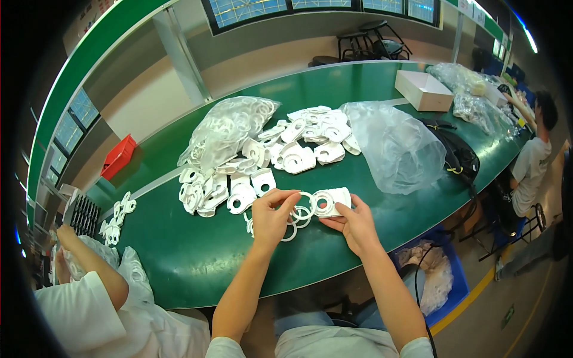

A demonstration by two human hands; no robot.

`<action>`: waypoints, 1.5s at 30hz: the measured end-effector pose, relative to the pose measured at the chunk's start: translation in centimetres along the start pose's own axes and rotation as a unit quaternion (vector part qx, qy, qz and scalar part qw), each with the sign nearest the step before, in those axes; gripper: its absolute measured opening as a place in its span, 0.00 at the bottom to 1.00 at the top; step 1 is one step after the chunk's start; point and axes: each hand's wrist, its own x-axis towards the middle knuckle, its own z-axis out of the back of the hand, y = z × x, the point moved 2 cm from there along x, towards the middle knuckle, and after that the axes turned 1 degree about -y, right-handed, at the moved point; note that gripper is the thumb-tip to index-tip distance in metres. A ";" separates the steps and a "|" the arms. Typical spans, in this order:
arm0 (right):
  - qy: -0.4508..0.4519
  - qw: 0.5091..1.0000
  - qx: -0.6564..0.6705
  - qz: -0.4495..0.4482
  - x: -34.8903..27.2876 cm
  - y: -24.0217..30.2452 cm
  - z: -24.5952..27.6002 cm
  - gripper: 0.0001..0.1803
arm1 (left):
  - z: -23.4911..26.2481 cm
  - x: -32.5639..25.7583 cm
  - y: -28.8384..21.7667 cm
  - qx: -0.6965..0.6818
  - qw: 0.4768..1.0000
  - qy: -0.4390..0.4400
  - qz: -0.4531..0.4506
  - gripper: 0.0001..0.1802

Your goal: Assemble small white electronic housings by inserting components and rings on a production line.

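Above the near edge of the green table, my left hand [270, 218] pinches a thin white plastic ring [311, 199] between thumb and fingers. Gripped in my right hand [354, 225] is a flat white plastic plate [341, 196] with a round hole, tilted toward me. Ring and plate are side by side; whether they touch I cannot tell. Several loose white rings [290, 238] lie under and beside my left hand. Just beyond, a heap of similar white plates [298, 160] spreads over the table. A clear bag [233, 122] full of white rings rests behind the heap's left part.
A crumpled clear bag [394, 152] and a black bag [456, 149] lie right. An open white box [424, 90] stands farther back; a red bin [119, 156] sits left. A co-worker's arm [98, 262] is at left, another person [533, 161] at right. Below is a blue crate [455, 280].
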 end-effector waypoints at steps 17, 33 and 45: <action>0.058 0.995 0.016 0.083 -0.7 -0.9 -0.1 0.19 | -3.0 -1.3 0.4 0.115 0.980 -0.085 -0.139 0.05; 0.032 0.992 0.062 0.107 0.3 -2.7 -0.6 0.17 | -2.7 -1.4 0.4 0.145 0.973 -0.095 -0.153 0.02; 0.054 0.991 0.018 0.123 0.5 -2.3 0.9 0.17 | -3.4 -1.2 1.4 -0.016 0.999 0.024 -0.033 0.11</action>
